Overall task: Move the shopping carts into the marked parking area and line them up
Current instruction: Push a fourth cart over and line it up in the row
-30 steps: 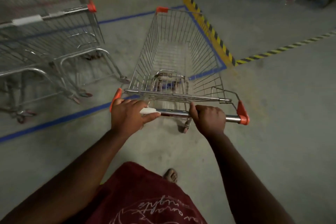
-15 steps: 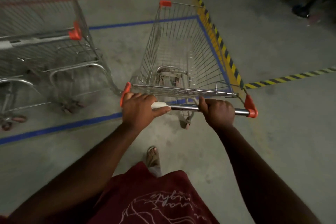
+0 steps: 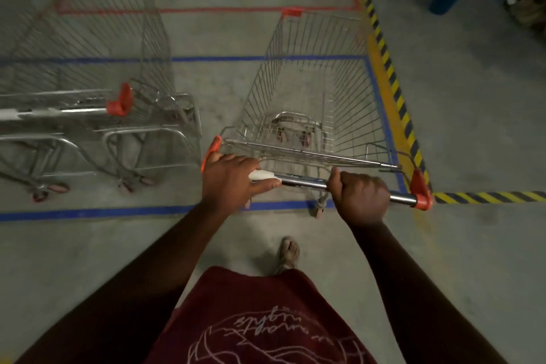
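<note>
Both hands were on the cart handle (image 3: 307,183): left hand (image 3: 233,183) wrapped over the left end next to a white label, right hand (image 3: 359,198) fisted round the bar near the orange end cap, so each grip was clamped on the handle. The cart in hand (image 3: 319,91) was mostly inside the blue-taped bay (image 3: 97,211), basket fully in, and its rear wheels looked to be right at the near blue line. It ran close along the bay's right edge, beside the yellow-black hazard tape (image 3: 393,80). Parked carts (image 3: 88,91) already stood in the bay to the left, well apart from this one. Judgement: nearly done for this cart. Left: a short push forward to clear the line, then probably shift it left to line up with the others.
</note>
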